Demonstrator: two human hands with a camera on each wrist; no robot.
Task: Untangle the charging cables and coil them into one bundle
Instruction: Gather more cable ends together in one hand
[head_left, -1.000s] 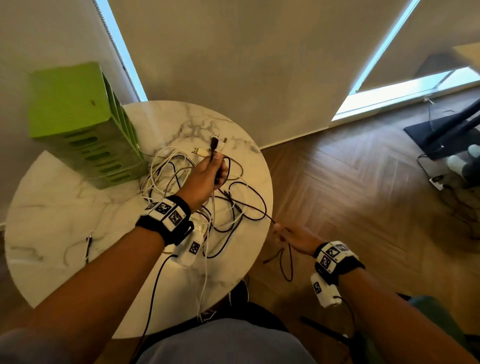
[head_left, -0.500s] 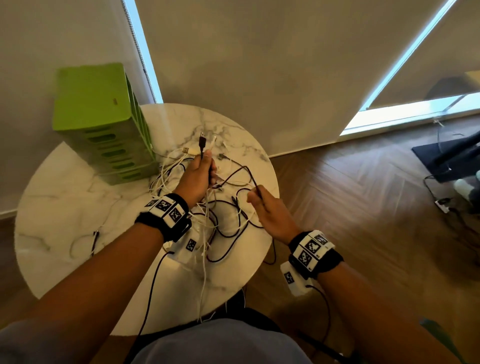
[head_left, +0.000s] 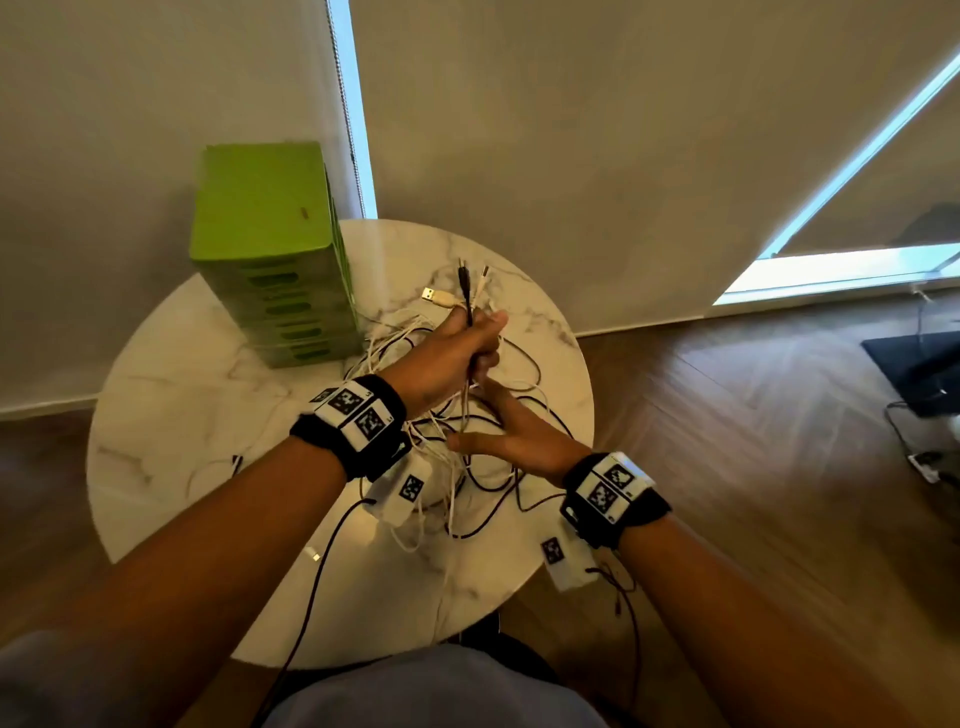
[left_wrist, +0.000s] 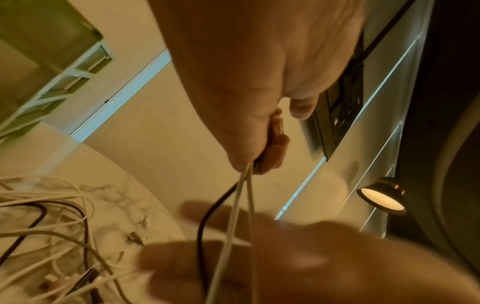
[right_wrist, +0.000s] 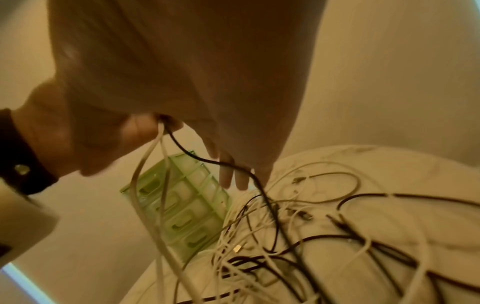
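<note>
Black and white charging cables (head_left: 483, 467) lie tangled on a round marble table (head_left: 208, 415). My left hand (head_left: 475, 345) is raised above the tangle and grips several cable ends in a fist. A black plug (head_left: 463, 278), a white plug and a USB plug (head_left: 435, 297) stick up out of it. In the left wrist view, one black and two white cables (left_wrist: 233, 205) hang down from the left hand (left_wrist: 255, 158). My right hand (head_left: 498, 423) is just below it with straight fingers (right_wrist: 233, 176), touching the hanging cables (right_wrist: 161, 185) without closing on them.
A green drawer unit (head_left: 270, 249) stands at the table's back left, close to the tangle. A wall with blinds is right behind the table. The table's right edge (head_left: 587, 415) drops to a wooden floor, where a dark object (head_left: 924, 374) and loose wires lie.
My right hand came in from beyond the table's right edge, let go of the black cable it was pulling, and now lies open under the left hand. The left hand keeps its grip.
</note>
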